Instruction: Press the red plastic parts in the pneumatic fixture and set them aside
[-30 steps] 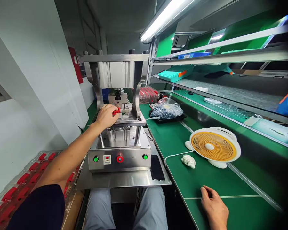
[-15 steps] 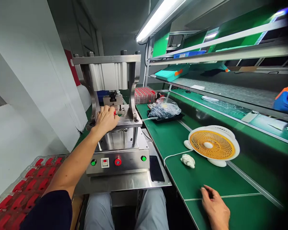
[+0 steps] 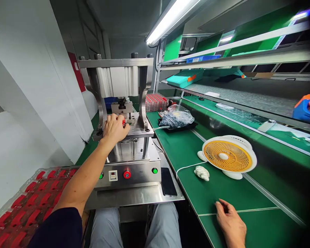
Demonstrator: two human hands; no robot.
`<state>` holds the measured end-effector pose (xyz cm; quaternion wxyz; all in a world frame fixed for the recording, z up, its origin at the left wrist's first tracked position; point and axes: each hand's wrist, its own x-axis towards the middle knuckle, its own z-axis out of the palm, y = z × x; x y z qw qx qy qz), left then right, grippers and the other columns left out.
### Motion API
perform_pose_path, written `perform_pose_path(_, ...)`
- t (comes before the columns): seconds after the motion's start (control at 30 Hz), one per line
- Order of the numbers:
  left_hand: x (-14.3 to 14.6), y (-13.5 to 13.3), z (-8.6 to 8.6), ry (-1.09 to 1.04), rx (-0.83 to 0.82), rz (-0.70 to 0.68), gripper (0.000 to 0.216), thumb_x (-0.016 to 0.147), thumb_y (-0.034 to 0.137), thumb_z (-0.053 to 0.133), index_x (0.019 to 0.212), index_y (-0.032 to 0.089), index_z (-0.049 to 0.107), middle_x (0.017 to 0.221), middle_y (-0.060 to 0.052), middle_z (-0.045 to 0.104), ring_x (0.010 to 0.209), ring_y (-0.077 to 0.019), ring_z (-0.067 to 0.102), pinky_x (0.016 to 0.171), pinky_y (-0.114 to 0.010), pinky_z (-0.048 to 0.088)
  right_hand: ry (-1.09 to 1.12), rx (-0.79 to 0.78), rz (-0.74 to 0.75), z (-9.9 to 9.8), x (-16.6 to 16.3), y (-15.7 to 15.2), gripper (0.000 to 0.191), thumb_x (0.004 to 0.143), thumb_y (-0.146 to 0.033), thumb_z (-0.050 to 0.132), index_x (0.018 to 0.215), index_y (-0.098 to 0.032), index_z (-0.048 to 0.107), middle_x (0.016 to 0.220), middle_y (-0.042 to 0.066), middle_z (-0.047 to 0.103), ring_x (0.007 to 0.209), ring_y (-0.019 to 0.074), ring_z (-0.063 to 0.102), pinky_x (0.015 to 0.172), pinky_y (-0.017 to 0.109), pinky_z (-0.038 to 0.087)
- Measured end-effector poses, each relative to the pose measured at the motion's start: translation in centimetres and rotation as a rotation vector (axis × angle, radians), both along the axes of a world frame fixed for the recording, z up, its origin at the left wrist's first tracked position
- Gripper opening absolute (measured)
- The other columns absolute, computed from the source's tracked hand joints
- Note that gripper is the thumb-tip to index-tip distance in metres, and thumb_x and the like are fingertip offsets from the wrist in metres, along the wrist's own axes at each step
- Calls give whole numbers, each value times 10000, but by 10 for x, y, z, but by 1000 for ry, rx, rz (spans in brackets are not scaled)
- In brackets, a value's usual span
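Observation:
My left hand [image 3: 114,129] is inside the metal press [image 3: 120,79], its fingers closed around a small red part [image 3: 123,121] at the fixture. Most of that part is hidden behind the fingers. Just above hangs the press's steel head block [image 3: 121,107]. My right hand [image 3: 231,220] rests on the green mat [image 3: 186,193], loosely curled with a gap between thumb and forefinger, holding nothing. Nearest to it is a crumpled white wad [image 3: 202,173].
Trays of red parts [image 3: 28,203] lie at left, and stacked trays [image 3: 155,102] stand behind the press. The control box [image 3: 141,175] has green and red buttons. A phone [image 3: 168,182], a yellow-white fan [image 3: 227,155] and a bagged tray [image 3: 178,119] sit to the right.
My left hand stays at the fixture with barely any movement. The right hand keeps its place on the mat. The view has shifted very slightly.

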<state>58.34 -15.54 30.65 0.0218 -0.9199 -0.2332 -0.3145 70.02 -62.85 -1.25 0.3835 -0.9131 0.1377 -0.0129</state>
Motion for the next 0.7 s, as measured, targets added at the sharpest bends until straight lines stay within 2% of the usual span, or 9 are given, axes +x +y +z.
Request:
perform_pose_path(0.23,-2,0,-3,-41,20,-18,171,913,371,571,1006,236,620,1099,-144,587,1137,-364,542,923,-501,488,-21,1,9,1,-1,-1,386,835,-490,533,1040,-223,722,782,74,725,748,333,683,817,448,551)
perform_pose_path(0.5,-13,-3,-8,-127,31,-30,179,961,372,512,927,232,618,1033,-115,654,1051,-318,576,915,-458,462,37,-23,16,4,-1,1,469,842,-475,507,1136,-179,721,894,109,736,854,354,688,871,449,534)
perform_pose_path(0.6,-24,-3,-10,-202,10,-88,129,936,297,529,871,226,614,988,-93,689,1021,-291,605,931,-444,477,50,-30,14,8,-2,2,478,855,-469,501,1161,-171,717,892,109,733,849,348,687,865,437,530)
perform_pose_path(0.7,-44,-3,-19,-361,-62,-241,68,894,267,571,860,229,617,1001,-69,715,1057,-256,644,978,-429,511,49,-12,14,10,-3,1,421,850,-457,523,1107,-194,727,844,94,729,821,344,686,836,429,526)
